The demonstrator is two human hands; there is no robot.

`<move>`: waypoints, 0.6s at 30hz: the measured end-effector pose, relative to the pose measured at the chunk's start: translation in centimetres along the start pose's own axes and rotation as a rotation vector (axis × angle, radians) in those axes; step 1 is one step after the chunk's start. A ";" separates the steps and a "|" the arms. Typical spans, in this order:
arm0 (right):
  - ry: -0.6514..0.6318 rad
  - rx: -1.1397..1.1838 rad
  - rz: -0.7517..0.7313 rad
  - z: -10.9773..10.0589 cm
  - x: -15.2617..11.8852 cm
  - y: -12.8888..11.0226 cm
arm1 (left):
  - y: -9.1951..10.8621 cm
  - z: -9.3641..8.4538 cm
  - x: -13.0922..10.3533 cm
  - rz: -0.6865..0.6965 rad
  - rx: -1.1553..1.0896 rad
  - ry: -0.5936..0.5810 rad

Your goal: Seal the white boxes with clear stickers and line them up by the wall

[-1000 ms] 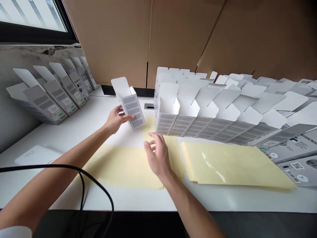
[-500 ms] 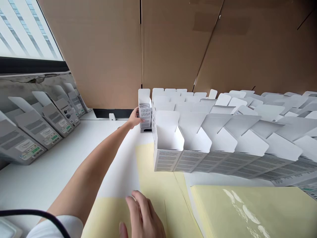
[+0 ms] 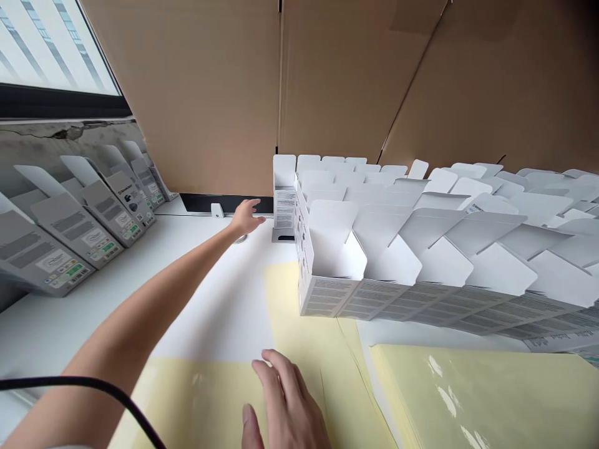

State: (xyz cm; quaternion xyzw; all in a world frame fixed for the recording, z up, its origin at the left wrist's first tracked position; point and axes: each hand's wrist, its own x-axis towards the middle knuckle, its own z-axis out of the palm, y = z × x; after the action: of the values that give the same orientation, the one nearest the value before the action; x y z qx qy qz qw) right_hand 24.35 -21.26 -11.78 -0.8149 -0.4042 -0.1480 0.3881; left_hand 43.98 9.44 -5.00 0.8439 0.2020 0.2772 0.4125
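Note:
My left hand [image 3: 247, 217] is stretched out near the back wall, fingers apart and holding nothing. Just right of it stands a narrow white carton [image 3: 284, 206] with its flap up, at the back left corner of rows of white cartons. The nearest open-topped carton [image 3: 333, 293] shows a hollow inside as far as I can see. My right hand [image 3: 290, 405] hovers low in the middle over yellow sheets [image 3: 294, 337], fingers spread, nothing in it.
Several printed boxes [image 3: 100, 215] lean along the left wall. A stack of yellow sheets [image 3: 486, 393] lies at the lower right. Brown cardboard panels [image 3: 187, 93] rise behind the table, and a black cable [image 3: 93, 383] crosses the lower left.
My left hand has let go of the narrow carton at the back and moved slightly left of it, its fingers now spread. The view has shifted slightly.

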 end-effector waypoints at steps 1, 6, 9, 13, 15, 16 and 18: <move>0.009 -0.004 -0.033 -0.5 0.2 0.0 | 0.0 -1.8 -0.9 0.013 0.046 -0.009; -0.084 0.008 -0.145 -2.6 0.9 0.6 | -0.1 -12.2 -8.4 0.038 0.328 -0.005; -0.123 0.032 -0.165 -2.8 0.8 0.9 | 0.1 -18.2 -13.3 0.018 0.534 0.153; -0.166 0.066 -0.165 -3.0 0.6 0.4 | -0.1 -25.4 -17.2 -0.046 0.722 0.519; -0.200 0.082 -0.138 -3.2 0.6 0.1 | -0.6 -28.3 -17.7 -0.163 0.763 0.699; -0.213 0.088 -0.120 -3.3 0.7 -0.1 | -1.0 -29.6 -17.8 -0.249 0.766 0.712; -0.227 0.098 -0.085 -3.5 0.8 -0.3 | -2.0 -31.4 -17.9 -0.402 0.770 0.587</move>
State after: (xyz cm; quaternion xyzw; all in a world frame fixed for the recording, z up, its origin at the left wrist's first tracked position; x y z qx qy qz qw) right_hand 24.87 -23.36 -8.84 -0.7886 -0.4866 -0.0513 0.3725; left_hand 10.14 18.75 3.89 0.7656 0.5545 0.3231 0.0435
